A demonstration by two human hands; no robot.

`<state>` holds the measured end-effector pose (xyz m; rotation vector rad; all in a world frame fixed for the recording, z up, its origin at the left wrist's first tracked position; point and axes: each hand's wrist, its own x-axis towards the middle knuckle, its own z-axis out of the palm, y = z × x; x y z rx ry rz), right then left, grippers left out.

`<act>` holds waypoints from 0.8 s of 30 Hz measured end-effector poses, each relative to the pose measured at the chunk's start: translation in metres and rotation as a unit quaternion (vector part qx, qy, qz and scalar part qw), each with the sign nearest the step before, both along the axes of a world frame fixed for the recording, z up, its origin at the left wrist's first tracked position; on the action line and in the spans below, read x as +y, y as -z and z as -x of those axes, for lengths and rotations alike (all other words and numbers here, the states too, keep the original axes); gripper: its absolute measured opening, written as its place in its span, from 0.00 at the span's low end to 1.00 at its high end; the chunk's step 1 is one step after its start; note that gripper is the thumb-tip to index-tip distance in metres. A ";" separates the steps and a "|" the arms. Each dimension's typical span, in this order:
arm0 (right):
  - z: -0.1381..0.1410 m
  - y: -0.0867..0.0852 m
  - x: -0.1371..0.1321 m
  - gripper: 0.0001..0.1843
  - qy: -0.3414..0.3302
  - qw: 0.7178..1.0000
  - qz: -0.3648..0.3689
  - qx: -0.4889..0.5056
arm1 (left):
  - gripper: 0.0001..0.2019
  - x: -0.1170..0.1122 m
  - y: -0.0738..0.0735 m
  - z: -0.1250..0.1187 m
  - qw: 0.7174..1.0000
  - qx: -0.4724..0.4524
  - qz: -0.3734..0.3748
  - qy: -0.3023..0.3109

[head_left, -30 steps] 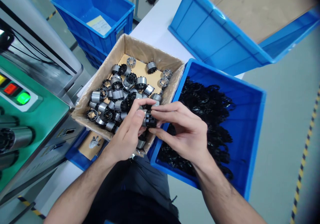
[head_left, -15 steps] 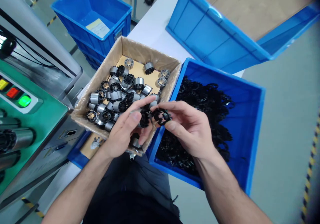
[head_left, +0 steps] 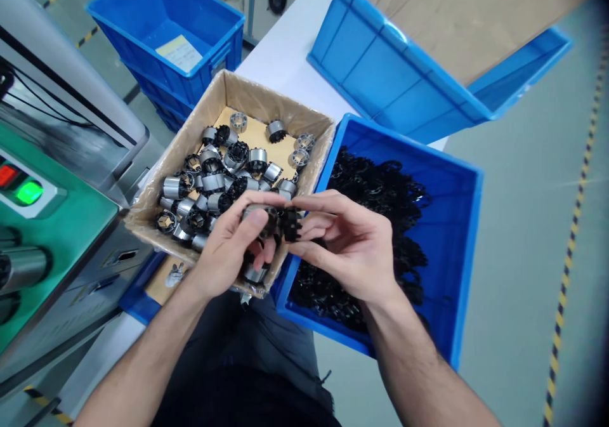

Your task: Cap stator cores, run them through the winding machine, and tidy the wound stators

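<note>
My left hand (head_left: 234, 244) is closed around a metal stator core (head_left: 255, 216), its black end pointing right. My right hand (head_left: 354, 240) pinches a black plastic ring (head_left: 292, 223) with toothed edges between thumb and fingers. The ring stands on edge right beside the core's end; whether they touch I cannot tell. Below both hands, a plastic-lined cardboard box (head_left: 280, 97) holds many metal cores (head_left: 257, 159), several with black ends. Under my right forearm, a blue bin (head_left: 459, 243) contains a heap of black plastic rings (head_left: 380, 189).
A large blue crate (head_left: 375, 65) with cardboard stands on the white table (head_left: 280, 43) at the back right. Stacked blue bins (head_left: 171, 27) are at the back left. On the left is a green machine top (head_left: 71, 243) with a lit green button (head_left: 29, 191).
My right hand has turned the black ring from facing me to edge-on and brought it in line with the core's end. My left fingers have closed more around the core. The view has shifted slightly.
</note>
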<state>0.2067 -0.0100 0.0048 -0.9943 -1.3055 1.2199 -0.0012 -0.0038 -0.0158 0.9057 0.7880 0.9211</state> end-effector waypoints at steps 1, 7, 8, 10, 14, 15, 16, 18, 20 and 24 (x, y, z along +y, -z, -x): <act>0.001 0.001 0.000 0.27 0.009 1.000 -0.009 -0.005 | 0.24 -0.001 0.001 0.000 1.000 0.015 -0.009 0.002; 0.004 0.007 0.000 0.23 0.033 0.997 -0.038 -0.064 | 0.24 -0.009 0.002 -0.001 0.999 0.039 0.014 0.001; 0.003 0.008 0.000 0.23 0.031 0.996 -0.040 -0.072 | 0.24 -0.010 0.002 0.000 0.999 0.040 0.011 0.003; 0.002 0.009 0.001 0.22 0.027 0.994 -0.046 -0.096 | 0.25 -0.011 0.004 0.000 0.999 0.042 0.001 0.007; 0.001 0.009 0.002 0.19 0.013 0.990 -0.067 -0.119 | 0.25 -0.011 0.004 0.000 0.999 0.047 -0.004 0.013; 0.000 0.009 0.002 0.19 0.010 0.991 -0.070 -0.117 | 0.25 -0.011 0.004 0.000 0.999 0.051 -0.005 0.017; 0.000 0.009 0.002 0.19 0.009 0.991 -0.069 -0.114 | 0.26 -0.011 0.003 0.001 0.998 0.057 -0.007 0.020; 0.001 0.009 0.002 0.19 0.011 0.993 -0.058 -0.103 | 0.26 -0.011 0.002 0.001 0.997 0.069 -0.013 0.024; 0.003 0.009 0.002 0.19 0.017 0.995 -0.043 -0.088 | 0.26 -0.011 0.001 0.002 0.997 0.073 -0.013 0.025; 0.011 0.008 -0.001 0.22 0.013 0.997 -0.041 -0.068 | 0.25 -0.010 -0.001 0.002 0.998 0.061 -0.012 0.025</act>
